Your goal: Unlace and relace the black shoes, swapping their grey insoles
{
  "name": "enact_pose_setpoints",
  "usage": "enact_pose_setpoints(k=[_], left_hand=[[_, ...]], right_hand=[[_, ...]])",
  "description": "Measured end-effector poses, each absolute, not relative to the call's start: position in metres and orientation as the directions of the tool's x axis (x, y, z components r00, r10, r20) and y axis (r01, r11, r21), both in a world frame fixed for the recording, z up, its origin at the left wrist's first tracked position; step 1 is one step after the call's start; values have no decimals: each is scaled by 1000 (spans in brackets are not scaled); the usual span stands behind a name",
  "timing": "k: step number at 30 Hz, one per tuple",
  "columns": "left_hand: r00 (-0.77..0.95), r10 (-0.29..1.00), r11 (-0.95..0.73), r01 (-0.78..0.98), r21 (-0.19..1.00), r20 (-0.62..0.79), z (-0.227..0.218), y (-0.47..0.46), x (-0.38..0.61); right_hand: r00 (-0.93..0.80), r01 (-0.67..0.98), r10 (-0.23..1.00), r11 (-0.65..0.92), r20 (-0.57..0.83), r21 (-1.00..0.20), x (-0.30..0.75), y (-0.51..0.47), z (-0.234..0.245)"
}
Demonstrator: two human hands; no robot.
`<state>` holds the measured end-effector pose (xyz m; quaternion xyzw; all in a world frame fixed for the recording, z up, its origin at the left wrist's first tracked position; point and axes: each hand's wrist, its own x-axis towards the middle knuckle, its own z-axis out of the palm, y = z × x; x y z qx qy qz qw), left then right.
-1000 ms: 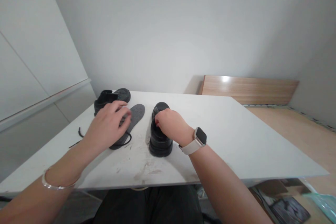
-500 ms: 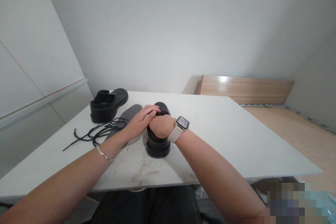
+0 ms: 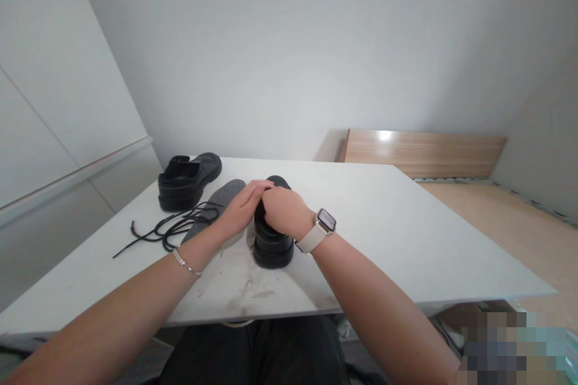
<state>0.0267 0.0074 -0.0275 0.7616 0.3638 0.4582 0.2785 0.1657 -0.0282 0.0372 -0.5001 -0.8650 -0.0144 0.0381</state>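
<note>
A black shoe (image 3: 273, 249) stands on the white table in front of me, heel toward me and toe pointing away. My left hand (image 3: 246, 207) lies against its left side, its fingertips resting over the front upper. My right hand (image 3: 288, 212) is curled at the shoe's opening; its fingertips are hidden, so what they pinch cannot be seen. Just left of the shoe lies a grey insole (image 3: 226, 194), partly under my left forearm. Loose black shoelaces (image 3: 174, 230) lie tangled over and beside the insole.
A second black shoe (image 3: 180, 183) stands at the back left of the white table (image 3: 383, 240). Dark smudges mark the tabletop near its front edge. Behind the table rises a plain wall; a wooden headboard (image 3: 424, 153) and bed base are on the right.
My right hand has lifted slightly and shifted right, its wrist turning, so more of the shoe's opening shows. My left hand stays on the shoe. The view has shifted slightly.
</note>
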Motion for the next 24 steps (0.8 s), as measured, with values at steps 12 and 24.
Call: enact_pose_setpoints(k=[12, 24], left_hand=[[348, 687, -727, 310, 613, 638, -27, 7, 26], [-212, 543, -777, 239, 582, 813, 42, -45, -19]], right_hand=[[-177, 914, 844, 331, 505, -233, 176, -39, 54], [-125, 610, 535, 706, 836, -360, 195, -84, 64]])
